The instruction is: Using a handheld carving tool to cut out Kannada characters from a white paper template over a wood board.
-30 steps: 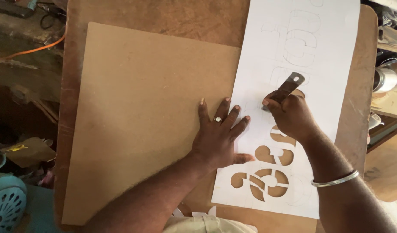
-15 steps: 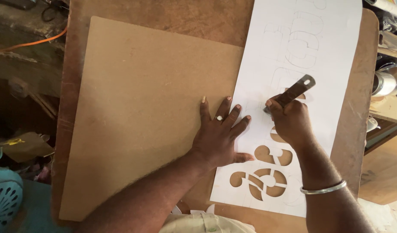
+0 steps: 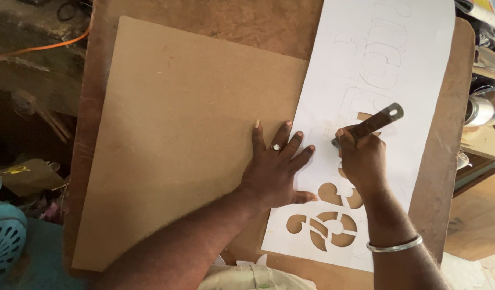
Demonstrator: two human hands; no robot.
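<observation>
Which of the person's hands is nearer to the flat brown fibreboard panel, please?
Left. The left hand presses flat across the flat brown fibreboard panel's right edge; the right hand grips a cutting tool over the white paper stencil.

Paper sheet right of board, both on table.

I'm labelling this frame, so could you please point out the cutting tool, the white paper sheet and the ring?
cutting tool [image 3: 377, 121], head view, middle of its metal handle.
white paper sheet [image 3: 419, 70], head view, uncut upper part.
ring [image 3: 276, 147], head view, on a left-hand finger.
</observation>
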